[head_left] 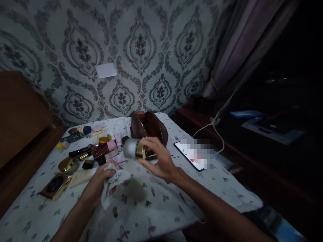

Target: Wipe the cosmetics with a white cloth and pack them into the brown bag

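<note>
My right hand (163, 161) is closed around the gold end of a frosted cosmetic jar (130, 149), holding it tilted on its side above the cloth-covered table. A crumpled white cloth (118, 177) is gripped in my left hand (97, 183), lower and to the left of the jar. Just beyond my left hand lie a cream tube (79, 178), a small dark jar (88, 164) and a round jar with a gold lid (67, 165). An open brown bag (161, 126) stands behind the jar, partly hidden by my right hand.
Several cosmetics, including a pink tube (118, 138) and a compact (55, 185), spread over the table's left side. A lit phone (188, 155) lies at right, beside a pale cable (223, 144). The patterned wall (141, 84) rises behind; a brown wooden panel (22, 114) stands left.
</note>
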`<state>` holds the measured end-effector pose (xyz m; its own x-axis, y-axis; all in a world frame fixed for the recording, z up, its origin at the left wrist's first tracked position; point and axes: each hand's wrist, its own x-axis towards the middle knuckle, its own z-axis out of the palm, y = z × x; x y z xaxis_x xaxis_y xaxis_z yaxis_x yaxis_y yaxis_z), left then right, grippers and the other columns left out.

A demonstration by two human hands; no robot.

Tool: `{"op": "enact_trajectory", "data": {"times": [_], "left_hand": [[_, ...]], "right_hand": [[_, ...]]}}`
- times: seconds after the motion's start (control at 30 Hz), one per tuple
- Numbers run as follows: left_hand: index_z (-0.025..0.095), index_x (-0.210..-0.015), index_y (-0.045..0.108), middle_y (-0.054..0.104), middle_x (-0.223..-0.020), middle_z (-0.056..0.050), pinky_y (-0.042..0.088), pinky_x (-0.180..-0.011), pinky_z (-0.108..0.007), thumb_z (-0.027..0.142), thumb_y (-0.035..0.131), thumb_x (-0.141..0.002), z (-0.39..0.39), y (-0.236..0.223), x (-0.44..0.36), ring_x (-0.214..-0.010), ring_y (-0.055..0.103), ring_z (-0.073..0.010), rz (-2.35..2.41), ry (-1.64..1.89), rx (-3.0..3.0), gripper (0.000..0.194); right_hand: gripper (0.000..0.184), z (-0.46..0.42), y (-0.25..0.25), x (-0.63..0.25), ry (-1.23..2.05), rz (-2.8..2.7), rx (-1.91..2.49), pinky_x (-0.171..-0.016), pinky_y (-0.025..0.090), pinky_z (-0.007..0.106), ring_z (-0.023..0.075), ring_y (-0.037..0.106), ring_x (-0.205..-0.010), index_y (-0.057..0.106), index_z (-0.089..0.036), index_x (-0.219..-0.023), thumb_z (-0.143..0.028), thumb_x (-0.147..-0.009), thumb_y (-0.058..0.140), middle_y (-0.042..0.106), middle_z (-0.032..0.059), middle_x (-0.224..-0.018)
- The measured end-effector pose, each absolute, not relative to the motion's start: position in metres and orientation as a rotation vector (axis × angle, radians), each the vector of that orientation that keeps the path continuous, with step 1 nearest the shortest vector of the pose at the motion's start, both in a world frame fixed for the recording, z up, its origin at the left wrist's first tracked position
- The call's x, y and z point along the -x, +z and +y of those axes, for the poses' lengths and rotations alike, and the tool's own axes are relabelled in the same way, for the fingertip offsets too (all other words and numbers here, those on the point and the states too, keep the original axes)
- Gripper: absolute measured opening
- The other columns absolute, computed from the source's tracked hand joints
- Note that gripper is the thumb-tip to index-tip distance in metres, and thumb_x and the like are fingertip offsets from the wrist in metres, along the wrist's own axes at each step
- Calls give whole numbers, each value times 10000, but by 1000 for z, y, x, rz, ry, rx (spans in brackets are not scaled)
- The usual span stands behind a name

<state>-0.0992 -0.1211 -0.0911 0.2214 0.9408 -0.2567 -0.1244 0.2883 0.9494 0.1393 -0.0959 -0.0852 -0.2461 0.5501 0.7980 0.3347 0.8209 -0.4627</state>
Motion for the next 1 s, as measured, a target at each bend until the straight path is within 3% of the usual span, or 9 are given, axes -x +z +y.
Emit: {"op": "enact_trajectory", "data": {"times": [0.07, 0.13, 0.2, 0.27, 0.37, 0.53, 0.63, 0.8, 1.0], "left_hand": [[206, -826, 646, 659, -722, 8, 410, -422, -207, 261, 634, -690, -101, -75, 87, -506, 546, -128, 1118, 1037, -1335, 147], [222, -1010, 701, 710, -896, -34, 536, -659, -279, 229, 569, -738, -76, -57, 69, -787, 656, -203, 1106, 1111, -1878, 302], [242, -1232, 664, 722, -1062, -66, 531, -861, -353, 212, 500, -822, -53, -43, 47, -960, 669, -240, 1086, 1000, -2355, 442], [267, -1342, 608, 714, -1084, -80, 528, -824, -361, 238, 472, -904, -37, -34, 26, -913, 689, -250, 1163, 719, -2694, 459], [252, -1305, 631, 701, -1027, -89, 505, -666, -322, 285, 483, -961, -28, -33, 7, -797, 705, -253, 1350, 345, -2938, 376], [242, -1332, 593, 696, -1071, -89, 485, -622, -301, 240, 459, -990, -29, -49, 8, -827, 719, -247, 1432, 364, -3003, 366], [229, -1345, 581, 697, -1070, -91, 490, -611, -317, 232, 448, -993, -29, -54, 12, -831, 722, -258, 1442, 351, -3006, 377], [233, -1331, 576, 695, -1053, -58, 509, -645, -311, 216, 449, -994, -27, -58, 12, -837, 722, -231, 1430, 358, -2983, 361], [213, -1271, 607, 682, -982, -52, 516, -641, -307, 198, 465, -983, -24, -63, 16, -801, 713, -218, 1377, 453, -3014, 322]], "right_hand": [[463, -74, -68, -156, 326, -1678, 768, -869, 574, 385, 253, 635, -1067, 568, -280, -1314, -332, -874, 704, 614, 107, -1228], [410, -45, -51, -171, 426, -1524, 834, -821, 572, 357, 228, 652, -992, 586, -262, -1268, -375, -884, 678, 632, 90, -1201], [393, -12, -36, -184, 424, -1500, 913, -804, 564, 344, 220, 660, -973, 587, -227, -1241, -383, -885, 650, 656, 85, -1160], [358, 17, -24, -192, 295, -1602, 1062, -846, 547, 345, 231, 653, -1007, 614, -175, -1184, -338, -868, 649, 675, 101, -1125], [283, 47, -10, -194, 132, -1956, 1326, -896, 513, 353, 244, 660, -1008, 655, -127, -1112, -267, -866, 645, 709, 123, -1079], [216, 79, -8, -170, 218, -2404, 1631, -873, 504, 306, 258, 683, -1036, 717, -145, -1006, -152, -790, 728, 752, 112, -1039], [233, 100, -18, -151, 313, -2436, 1784, -887, 526, 346, 285, 678, -1077, 724, -129, -995, -87, -767, 750, 735, 140, -1110], [305, 131, -42, -135, 429, -2384, 1985, -909, 569, 430, 228, 653, -1088, 631, -158, -1219, -301, -950, 654, 644, 93, -1246], [322, 157, -61, -129, 452, -2386, 1954, -873, 579, 407, 234, 659, -1046, 632, -151, -1210, -354, -960, 639, 648, 74, -1206]]}}
